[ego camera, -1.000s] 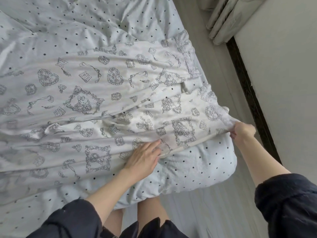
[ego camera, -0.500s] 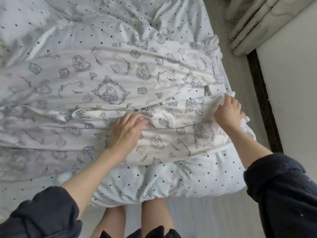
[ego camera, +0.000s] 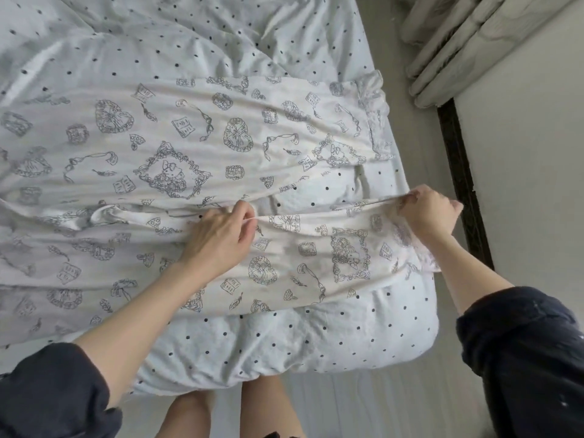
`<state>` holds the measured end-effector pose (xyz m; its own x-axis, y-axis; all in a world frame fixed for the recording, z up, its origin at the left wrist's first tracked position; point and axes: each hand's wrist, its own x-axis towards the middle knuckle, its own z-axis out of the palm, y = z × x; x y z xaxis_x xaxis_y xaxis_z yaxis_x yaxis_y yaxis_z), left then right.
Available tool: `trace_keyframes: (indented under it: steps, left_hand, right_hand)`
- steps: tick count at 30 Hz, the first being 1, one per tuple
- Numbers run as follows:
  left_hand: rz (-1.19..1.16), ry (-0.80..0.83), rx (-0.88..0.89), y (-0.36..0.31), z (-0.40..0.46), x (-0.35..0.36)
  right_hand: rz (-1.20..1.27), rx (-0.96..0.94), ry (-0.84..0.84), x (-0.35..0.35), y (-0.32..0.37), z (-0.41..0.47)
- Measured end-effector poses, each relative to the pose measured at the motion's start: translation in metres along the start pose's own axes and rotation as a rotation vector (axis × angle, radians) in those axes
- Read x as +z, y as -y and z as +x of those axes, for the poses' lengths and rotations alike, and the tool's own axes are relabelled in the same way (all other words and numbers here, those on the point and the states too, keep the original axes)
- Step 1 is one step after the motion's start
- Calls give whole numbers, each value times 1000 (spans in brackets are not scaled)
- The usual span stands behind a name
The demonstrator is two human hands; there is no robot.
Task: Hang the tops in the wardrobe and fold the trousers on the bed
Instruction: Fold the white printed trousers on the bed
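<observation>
**Both hands pinching the near leg of the printed trousers**

The white trousers with the grey heart-and-ribbon print lie spread across the bed, legs running toward the right-hand edge, lace cuffs at the ends; the far leg lies flat, and a wedge of dotted bedding shows between the two legs near the cuffs. The left hand sits on the near leg about midway along, thumb and forefinger pinching its upper edge, the other fingers curled over the cloth; the right hand grips the same edge at the lace cuff, fingers curled tight round the fabric, right at the bed's corner; the edge between the two hands is drawn into a taut, slightly lifted line. Dark sleeves are pushed up both forearms; bare legs stand against the bed's near side. Off the far corner, pale curtains hang in folds by a white wall with a dark skirting strip below.
</observation>
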<state>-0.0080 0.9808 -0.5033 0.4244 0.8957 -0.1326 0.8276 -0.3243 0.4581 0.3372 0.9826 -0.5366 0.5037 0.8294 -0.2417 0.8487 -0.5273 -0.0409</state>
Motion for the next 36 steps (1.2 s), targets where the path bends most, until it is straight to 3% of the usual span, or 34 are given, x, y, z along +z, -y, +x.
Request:
trace_keyframes:
  steps: [4, 8, 14, 18, 28, 33, 36]
  left_hand:
    - [59, -25, 49, -7, 9, -9]
    - [125, -22, -10, -2, 35, -16]
    - [216, 38, -81, 4, 41, -11]
    - [112, 3, -99, 4, 41, -7]
    - [114, -146, -85, 8, 46, -6]
    - [139, -69, -108, 22, 51, -3]
    - [136, -8, -145, 35, 42, -4]
  right_hand:
    - [53, 140, -52, -22, -7, 11]
    - [150, 161, -127, -25, 17, 27]
    - [119, -354, 58, 8, 40, -3]
    - [20, -503, 128, 17, 30, -5]
    - [-399, -377, 108, 8, 15, 43]
    - [-209, -117, 61, 12, 34, 40]
    - [-6, -155, 35, 16, 56, 17]
